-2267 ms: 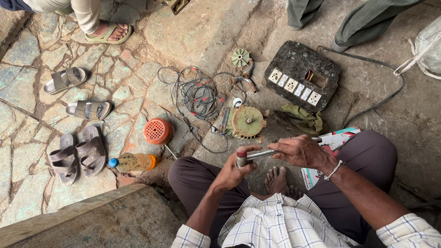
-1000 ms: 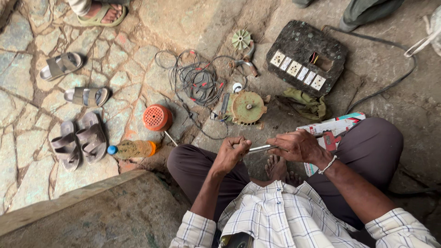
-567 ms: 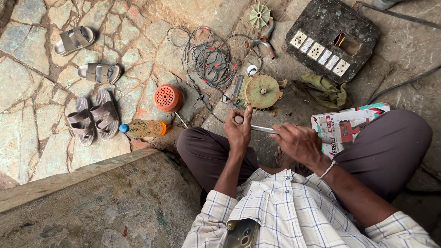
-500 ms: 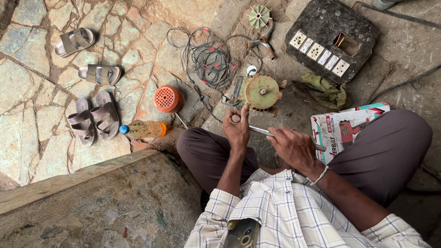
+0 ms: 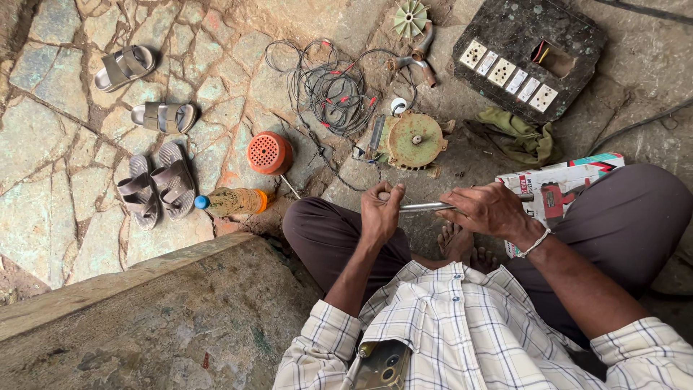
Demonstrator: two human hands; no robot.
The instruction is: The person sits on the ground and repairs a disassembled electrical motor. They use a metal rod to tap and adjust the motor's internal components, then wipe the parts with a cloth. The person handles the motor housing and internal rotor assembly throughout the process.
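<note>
Left hand: your left hand [image 5: 380, 214] is curled in a fist around one end of the thin silver metal rod [image 5: 426, 207], thumb side up, just above your knee.
Right hand: your right hand [image 5: 491, 210] lies over the other end of that rod, fingers wrapped down on it; the grip looks firm, though the fingertips are hidden.
Rod: it runs level between the two hands, held clear of the ground over your crossed legs and bare foot [image 5: 458, 243].
Progress: the round green metal motor housing [image 5: 413, 140] sits on the stone with its centre hole bare, so the rod is out of it and apart; nothing is yet fitted back.
Near the housing: a tangle of black and red wires [image 5: 326, 85], a small pale green plastic fan wheel [image 5: 411, 16] and a bent rusty pipe piece [image 5: 420, 56].
Further out: a dark board with white switches [image 5: 530, 52], an olive cloth [image 5: 517, 133], a printed cardboard box [image 5: 559, 189], an orange perforated plastic cap [image 5: 268, 152], a plastic bottle with blue lid [image 5: 229, 202], grey sandals [image 5: 155, 183].
</note>
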